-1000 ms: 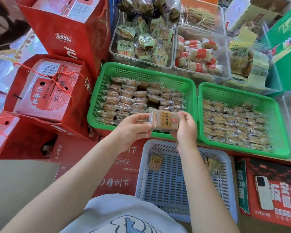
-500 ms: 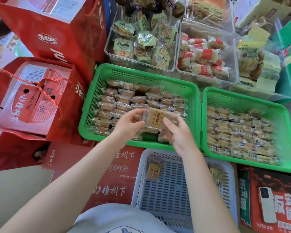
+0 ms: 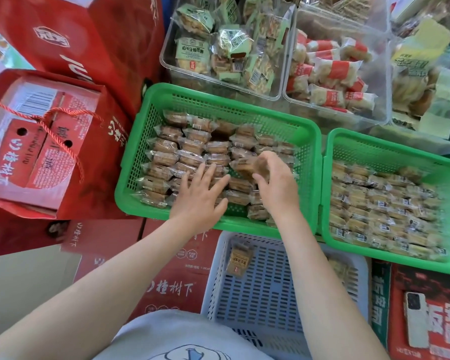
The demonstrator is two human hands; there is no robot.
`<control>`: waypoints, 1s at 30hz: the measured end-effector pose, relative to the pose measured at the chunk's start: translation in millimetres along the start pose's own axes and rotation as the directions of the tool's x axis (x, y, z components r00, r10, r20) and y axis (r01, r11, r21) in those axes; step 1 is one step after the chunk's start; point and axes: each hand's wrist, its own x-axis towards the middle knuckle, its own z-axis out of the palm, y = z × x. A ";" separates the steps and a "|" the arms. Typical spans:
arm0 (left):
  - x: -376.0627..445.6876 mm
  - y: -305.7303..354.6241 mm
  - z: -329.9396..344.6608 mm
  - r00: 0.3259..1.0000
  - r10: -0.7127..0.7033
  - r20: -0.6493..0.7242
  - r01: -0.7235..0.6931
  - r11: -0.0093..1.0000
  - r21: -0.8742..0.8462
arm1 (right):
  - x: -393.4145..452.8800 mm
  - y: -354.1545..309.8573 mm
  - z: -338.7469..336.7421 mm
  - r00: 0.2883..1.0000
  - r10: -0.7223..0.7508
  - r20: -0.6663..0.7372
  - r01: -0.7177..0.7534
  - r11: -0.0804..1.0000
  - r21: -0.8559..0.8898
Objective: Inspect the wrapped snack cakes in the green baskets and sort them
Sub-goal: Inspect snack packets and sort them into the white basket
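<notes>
Cake [image 3: 247,166], in its clear wrapper, sits in the curled fingers [image 3: 264,162] of the right hand [image 3: 276,183], low over the middle of the left green basket [image 3: 218,97]; the blur there leaves it unclear whether the wrapper already touches the packs beneath. Its long axis seems to run left to right, in line with the rows of cakes [image 3: 190,154] packed around it. The left hand [image 3: 202,193] lies flat just beside it, fingers straight and slightly spread on the cakes in the near rows, gripping nothing. So the held cake lies ahead and a little left of the right fingertips, and the right hand is plainly the nearer one to set it down; a gap in the rows shows bare mesh just between the two hands. The right green basket [image 3: 390,144] stands touching the first, packed with more cakes. Nearer the person, a pale basket [image 3: 257,294] holds a lone cake [image 3: 238,259].
</notes>
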 end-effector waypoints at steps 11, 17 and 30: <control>2.2 1.0 1.7 0.999 -0.006 0.031 0.005 0.999 0.048 | 21.1 2.5 41.7 0.973 -0.198 0.117 0.226 0.914 -0.336; 2.4 0.3 2.9 1.000 -0.003 0.023 0.002 0.999 0.039 | 34.5 7.2 34.5 0.971 -0.205 0.124 0.239 0.871 -0.429; 2.4 0.0 3.2 1.000 -0.002 0.022 0.001 0.999 0.037 | 66.6 -0.3 37.1 0.996 -0.043 0.083 0.076 0.882 -0.465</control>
